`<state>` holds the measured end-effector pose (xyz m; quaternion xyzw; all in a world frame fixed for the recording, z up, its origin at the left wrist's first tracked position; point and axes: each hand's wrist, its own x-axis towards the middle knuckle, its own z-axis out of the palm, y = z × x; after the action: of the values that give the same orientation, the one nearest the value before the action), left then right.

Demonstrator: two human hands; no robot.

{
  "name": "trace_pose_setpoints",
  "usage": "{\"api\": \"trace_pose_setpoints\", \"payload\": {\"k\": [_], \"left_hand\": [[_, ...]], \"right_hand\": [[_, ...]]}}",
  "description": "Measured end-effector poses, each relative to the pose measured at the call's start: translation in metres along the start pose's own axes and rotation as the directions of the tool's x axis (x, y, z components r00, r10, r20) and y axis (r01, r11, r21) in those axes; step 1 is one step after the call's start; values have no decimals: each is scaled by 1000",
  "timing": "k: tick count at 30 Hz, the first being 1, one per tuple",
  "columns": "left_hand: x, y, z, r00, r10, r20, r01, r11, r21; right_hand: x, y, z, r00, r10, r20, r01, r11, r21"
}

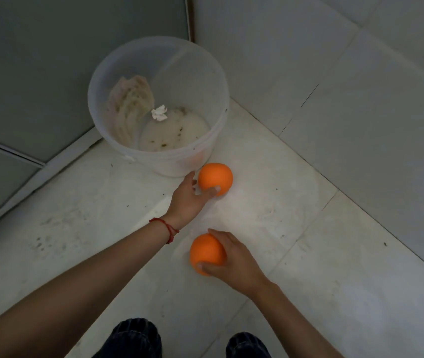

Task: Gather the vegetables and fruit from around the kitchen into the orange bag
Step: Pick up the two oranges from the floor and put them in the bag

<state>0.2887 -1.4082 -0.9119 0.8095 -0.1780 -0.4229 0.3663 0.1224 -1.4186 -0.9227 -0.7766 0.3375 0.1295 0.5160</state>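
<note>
Two oranges sit on the pale tiled floor [309, 267] in a corner of the room, and the orange bag they belong in is nowhere in view. The far orange [216, 178] lies just beside the base of a translucent plastic bucket [213, 81]. The left hand [187, 197] reaches to it with fingers [191, 177] spread: the thumb rests on its near side and the others lie along its left side by the bucket, so this looks like a grip only half formed. The near orange [205, 253] is under the right hand [234, 257], whose fingers curl over its top and right while the thumb presses its lower front, a fuller hold.

The likeliest slip is at the far orange. It is round and smooth, and a push from the thumb before the other fingers close could roll it away toward the wall [360, 99] or knock it against the bucket. The bucket holds a soiled cloth [131, 107], a scrap of crumpled paper [159, 112] and a dirty residue, so tipping it would spill mess onto the floor. Working both hands at once from a crouch, knees [136, 337] low in the frame, divides attention, and with no bag at hand both fruits would have to be carried, one per hand, with nothing free to catch a drop.
</note>
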Motion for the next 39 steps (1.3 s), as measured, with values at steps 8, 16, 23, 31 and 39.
{"api": "trace_pose_setpoints", "payload": {"k": [8,16,23,31,39], "left_hand": [[24,12,26,977,-167,-131,143,974,-175],[7,8,15,972,-225,-62,197,933,-301],[-68,21,-17,960,-276,-40,245,904,-351],[-172,75,-71,938,-340,-64,283,861,-423],[-291,146,-142,907,-413,-83,335,827,-452]], "right_hand": [[-33,35,-41,936,159,-315,-98,974,203],[-50,44,-61,855,277,-438,-144,939,312],[-82,-17,-77,842,325,-430,-144,905,401],[-151,-99,-101,867,306,-393,-168,923,348],[-244,-213,-143,880,307,-362,-198,931,308]]}}
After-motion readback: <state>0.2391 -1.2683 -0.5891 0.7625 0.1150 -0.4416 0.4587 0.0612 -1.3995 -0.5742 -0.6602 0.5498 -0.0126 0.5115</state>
